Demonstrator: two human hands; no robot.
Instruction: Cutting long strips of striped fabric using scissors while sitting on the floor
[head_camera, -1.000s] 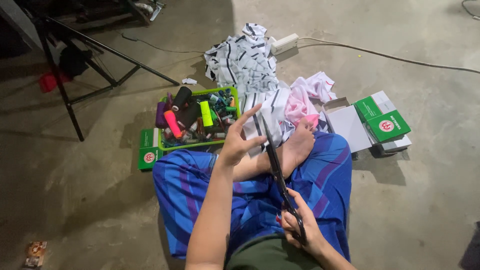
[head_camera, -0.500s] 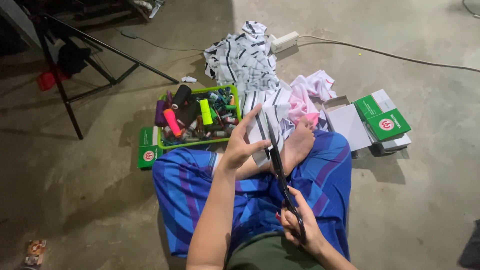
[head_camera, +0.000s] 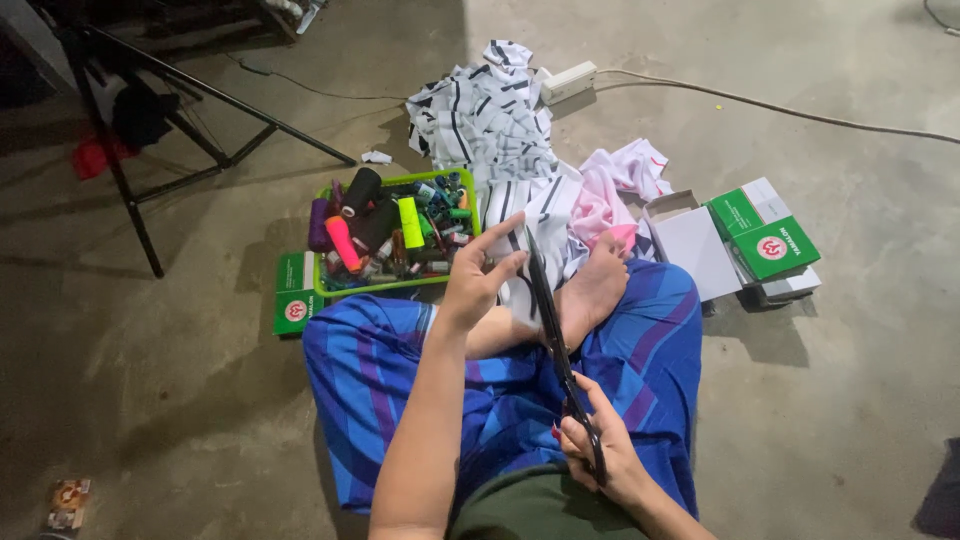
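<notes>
I sit cross-legged on a concrete floor in a blue and purple striped cloth. My right hand (head_camera: 598, 455) grips the handles of long black scissors (head_camera: 553, 330), whose blades point away from me toward a white cloth with black stripes (head_camera: 545, 215). My left hand (head_camera: 480, 278) holds a strip of that striped cloth up beside the blades, index finger stretched out. My bare foot (head_camera: 592, 290) lies just right of the blades.
A green basket (head_camera: 385, 285) full of coloured thread spools sits ahead on the left, resting on a green box (head_camera: 293, 292). More striped cloth (head_camera: 490, 110), pink cloth (head_camera: 605, 195), green and white boxes (head_camera: 765, 240), a power strip (head_camera: 568, 80) and a black tripod (head_camera: 150, 130) surround me.
My left hand and the scissors' blades have shifted slightly to the right and closer together over the striped cloth. My right hand stays on the handles.
</notes>
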